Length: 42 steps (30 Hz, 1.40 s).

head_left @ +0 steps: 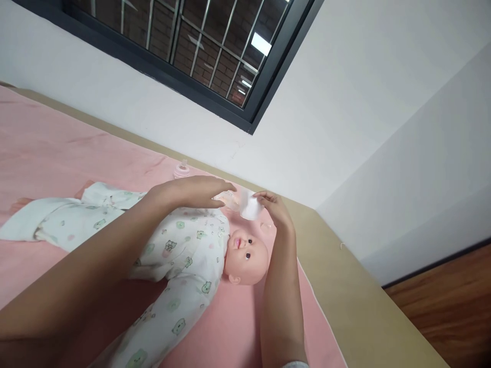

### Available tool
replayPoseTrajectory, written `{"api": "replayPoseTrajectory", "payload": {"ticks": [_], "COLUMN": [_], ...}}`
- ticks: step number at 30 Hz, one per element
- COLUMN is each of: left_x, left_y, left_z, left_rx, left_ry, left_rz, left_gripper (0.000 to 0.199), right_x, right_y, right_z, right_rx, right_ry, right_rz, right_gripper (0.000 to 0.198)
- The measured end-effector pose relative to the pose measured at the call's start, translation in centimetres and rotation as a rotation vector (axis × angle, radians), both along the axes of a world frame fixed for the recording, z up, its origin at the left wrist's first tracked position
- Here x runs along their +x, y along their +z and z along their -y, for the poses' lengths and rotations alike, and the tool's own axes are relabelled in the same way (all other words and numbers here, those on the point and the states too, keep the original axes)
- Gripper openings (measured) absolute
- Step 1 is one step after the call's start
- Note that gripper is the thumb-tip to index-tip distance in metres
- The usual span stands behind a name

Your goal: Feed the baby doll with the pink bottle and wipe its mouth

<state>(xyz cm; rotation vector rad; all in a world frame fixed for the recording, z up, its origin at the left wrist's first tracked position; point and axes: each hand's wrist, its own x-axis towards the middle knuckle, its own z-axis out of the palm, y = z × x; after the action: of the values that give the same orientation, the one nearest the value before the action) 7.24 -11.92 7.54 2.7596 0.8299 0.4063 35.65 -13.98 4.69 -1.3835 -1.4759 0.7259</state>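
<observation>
My left hand [215, 191] reaches over the doll's chest, its fingers closed on a clear see-through plastic object [230, 200] whose kind I cannot make out. Beside it, my right hand [275, 205] pinches a white tissue [250, 206] close to the plastic object. Below both hands lies a baby doll [247, 260], face up, in a white printed outfit [192, 250]. A small clear round piece [265, 225] rests on the pink cloth near the doll's head. A pink bottle top [181, 170] sits behind my left forearm.
The pink cloth [245, 317] covers much of a tan surface [337, 286]. A white wall [291, 153] rises at the back, with a dark-framed barred window [251, 120]. Brown wood [452, 291] shows at the right.
</observation>
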Motion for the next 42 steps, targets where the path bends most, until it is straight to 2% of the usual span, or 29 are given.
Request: {"api": "replayPoseTrajectory", "payload": {"ticks": [5,9,11,15,19,24,29,31,33,36,39,42], "left_x": [1.2,1.5,1.4,1.0,1.0,2.1,2.8,2.6,2.1,1.7,2.2,3.1], "left_y": [-0.2,-0.1,0.2,0.6,0.8,1.1,1.0,1.2,1.5,1.6,0.8,-0.6], "left_z": [0.3,0.3,0.4,1.1,2.1,3.6,4.2,4.2,4.3,4.4,4.1,3.5], "left_rx": [0.065,0.059,0.045,-0.053,-0.037,0.004,-0.154,-0.245,-0.309,-0.336,-0.329,-0.372], "left_ry": [-0.074,-0.085,-0.126,-0.258,-0.312,-0.219,-0.109,-0.057,-0.052,-0.151,-0.232,-0.243], "left_rz": [0.31,0.352,0.365,0.456,0.627,0.827,1.037,1.015,0.897,0.559,0.22,0.06], "left_gripper": [0.049,0.04,0.036,0.028,0.025,0.022,0.024,0.028,0.03,0.028,0.022,0.014], "right_x": [-4.2,-6.0,-6.2,-6.1,-6.2,-7.1,-7.2,-6.3,-5.1,-3.1,-1.4,-0.1], "right_y": [3.5,4.9,5.3,5.5,5.2,4.7,4.3,4.1,3.6,2.2,0.5,-1.4], "right_z": [3.6,5.7,6.4,6.8,6.4,5.8,5.1,4.5,3.5,1.8,0.3,-0.6], "right_rx": [0.056,0.148,0.187,0.267,0.268,0.301,0.268,0.286,0.299,0.242,0.143,0.053], "right_ry": [0.221,0.308,0.332,0.359,0.339,0.339,0.307,0.222,0.114,-0.003,-0.063,-0.107], "right_rz": [0.221,0.317,0.297,0.147,0.0,-0.1,-0.134,-0.164,-0.222,-0.331,-0.383,-0.379], "right_gripper": [0.02,0.018,0.016,0.012,0.025,0.045,0.048,0.042,0.035,0.028,0.024,0.021]}}
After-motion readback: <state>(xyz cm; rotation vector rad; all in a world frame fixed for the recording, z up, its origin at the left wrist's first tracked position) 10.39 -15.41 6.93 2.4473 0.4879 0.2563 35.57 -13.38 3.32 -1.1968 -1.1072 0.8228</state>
